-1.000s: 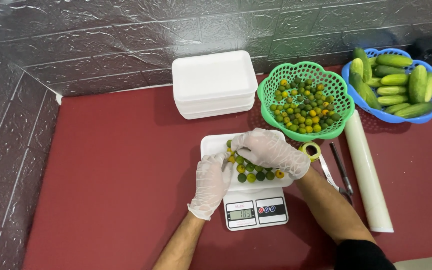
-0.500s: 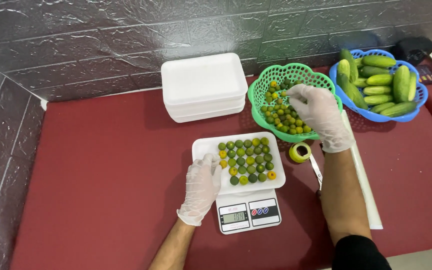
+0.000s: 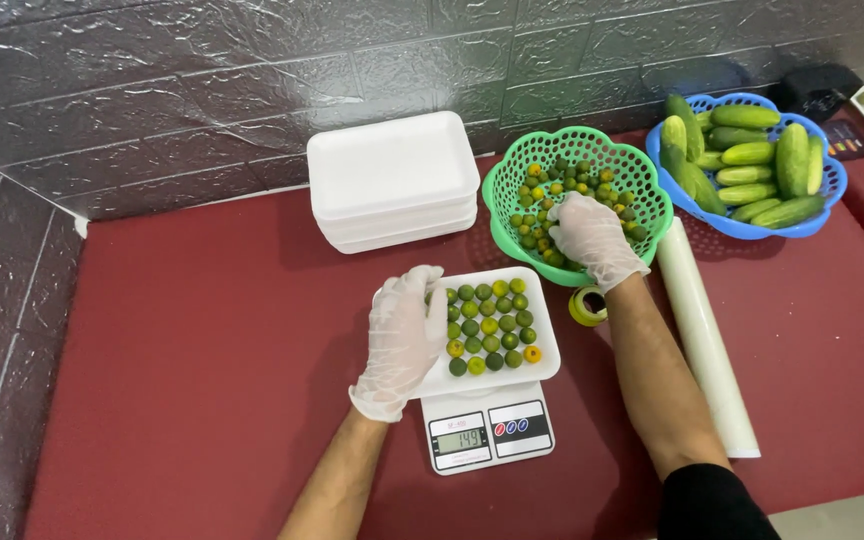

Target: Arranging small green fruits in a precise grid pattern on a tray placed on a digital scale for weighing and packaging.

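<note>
Red table [image 3: 202, 400], white foam trays [image 3: 392, 180], scale [image 3: 487, 435]

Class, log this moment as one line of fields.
left hand: on white tray edge | right hand: in green basket of small fruits | tray: on scale

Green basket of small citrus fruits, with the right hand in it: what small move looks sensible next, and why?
Probably close the right hand on a few fruits in the green basket and carry them to the white foam tray on the digital scale. The right hand lies among the fruits, the tray has bare space along its edges, and the left hand rests on the tray's left side.
</note>
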